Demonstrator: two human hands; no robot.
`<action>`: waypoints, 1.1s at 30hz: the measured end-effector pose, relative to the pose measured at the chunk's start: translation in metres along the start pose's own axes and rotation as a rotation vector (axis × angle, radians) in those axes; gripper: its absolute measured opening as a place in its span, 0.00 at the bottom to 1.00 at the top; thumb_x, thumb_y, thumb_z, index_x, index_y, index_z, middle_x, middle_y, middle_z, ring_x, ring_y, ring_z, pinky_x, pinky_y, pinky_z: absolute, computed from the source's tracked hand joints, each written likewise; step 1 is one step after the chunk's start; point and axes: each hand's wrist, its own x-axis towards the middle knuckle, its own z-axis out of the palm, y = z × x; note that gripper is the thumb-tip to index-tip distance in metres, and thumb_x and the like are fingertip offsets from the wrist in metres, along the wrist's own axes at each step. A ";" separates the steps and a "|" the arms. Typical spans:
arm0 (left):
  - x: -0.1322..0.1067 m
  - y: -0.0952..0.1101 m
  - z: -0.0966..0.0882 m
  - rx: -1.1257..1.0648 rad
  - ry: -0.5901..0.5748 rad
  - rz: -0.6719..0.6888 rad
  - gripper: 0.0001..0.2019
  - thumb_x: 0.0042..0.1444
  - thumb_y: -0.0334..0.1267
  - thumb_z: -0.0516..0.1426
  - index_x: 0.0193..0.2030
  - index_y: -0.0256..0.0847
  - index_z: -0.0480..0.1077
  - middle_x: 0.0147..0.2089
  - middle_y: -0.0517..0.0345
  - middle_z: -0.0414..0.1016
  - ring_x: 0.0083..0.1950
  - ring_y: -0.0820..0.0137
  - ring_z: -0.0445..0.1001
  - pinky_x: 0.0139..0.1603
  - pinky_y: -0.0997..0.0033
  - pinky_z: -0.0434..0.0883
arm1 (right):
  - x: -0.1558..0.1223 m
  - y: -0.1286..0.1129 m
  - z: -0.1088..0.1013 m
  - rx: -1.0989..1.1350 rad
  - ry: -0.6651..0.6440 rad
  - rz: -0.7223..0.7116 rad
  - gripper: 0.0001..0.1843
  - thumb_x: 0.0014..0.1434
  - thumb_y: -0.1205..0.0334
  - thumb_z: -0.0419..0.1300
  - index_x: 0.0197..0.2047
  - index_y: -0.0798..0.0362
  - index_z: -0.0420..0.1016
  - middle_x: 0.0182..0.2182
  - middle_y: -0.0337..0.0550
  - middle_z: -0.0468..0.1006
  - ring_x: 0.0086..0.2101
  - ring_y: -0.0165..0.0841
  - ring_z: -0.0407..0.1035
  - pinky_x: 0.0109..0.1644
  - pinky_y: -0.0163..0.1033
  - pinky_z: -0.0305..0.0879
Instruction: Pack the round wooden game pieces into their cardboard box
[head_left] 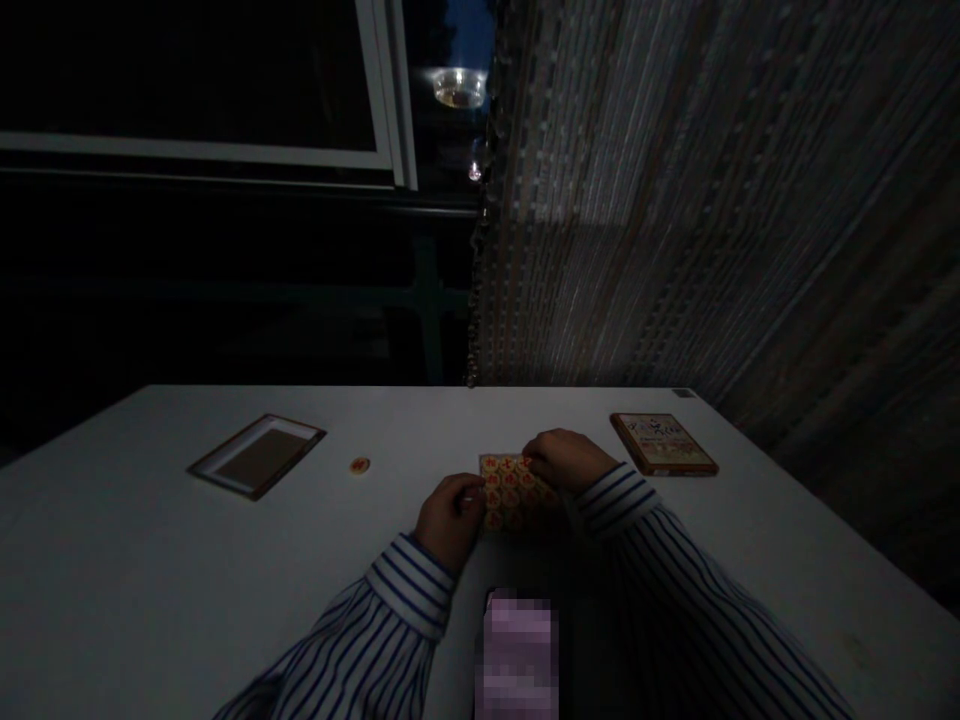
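A flat block of round Chinese chess pieces with red characters lies on the white table in neat rows, and a thin clear wrap seems to edge it. My left hand is closed, with thumb and fingers pinched at the block's left edge. Over the upper right corner, my right hand curls its fingers down onto the block and hides some pieces. One loose chess piece rests by itself to the left of my hands.
An open shallow box lies at the table's left. A printed box lid or box is at the right. Near me is a blurred-out pinkish rectangle. Behind the white table hang a string curtain and a dark window.
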 end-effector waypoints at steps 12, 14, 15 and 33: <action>0.000 0.003 -0.002 0.001 0.007 0.004 0.09 0.46 0.36 0.54 0.35 0.38 0.70 0.36 0.54 0.72 0.35 0.71 0.71 0.35 0.70 0.70 | 0.001 -0.002 0.000 -0.014 -0.011 -0.006 0.16 0.55 0.60 0.47 0.40 0.51 0.73 0.38 0.47 0.75 0.40 0.36 0.67 0.39 0.36 0.58; 0.000 0.003 -0.002 -0.004 0.008 0.008 0.09 0.46 0.36 0.54 0.34 0.38 0.70 0.35 0.54 0.72 0.34 0.71 0.72 0.35 0.70 0.70 | 0.000 -0.002 0.000 -0.020 -0.017 0.002 0.16 0.54 0.60 0.47 0.41 0.51 0.73 0.38 0.47 0.75 0.40 0.36 0.67 0.39 0.36 0.58; 0.000 0.003 -0.002 -0.009 0.009 0.009 0.09 0.46 0.36 0.54 0.34 0.38 0.70 0.35 0.54 0.72 0.34 0.71 0.72 0.35 0.70 0.70 | 0.000 -0.002 -0.001 -0.021 -0.020 0.003 0.16 0.54 0.60 0.47 0.41 0.50 0.73 0.39 0.46 0.75 0.40 0.36 0.67 0.39 0.35 0.58; 0.000 0.004 -0.002 -0.053 0.006 -0.015 0.09 0.45 0.37 0.55 0.34 0.38 0.70 0.36 0.54 0.72 0.35 0.71 0.72 0.36 0.71 0.70 | 0.000 -0.003 -0.001 0.005 -0.014 -0.010 0.16 0.55 0.59 0.48 0.42 0.51 0.73 0.39 0.47 0.75 0.41 0.36 0.67 0.41 0.35 0.57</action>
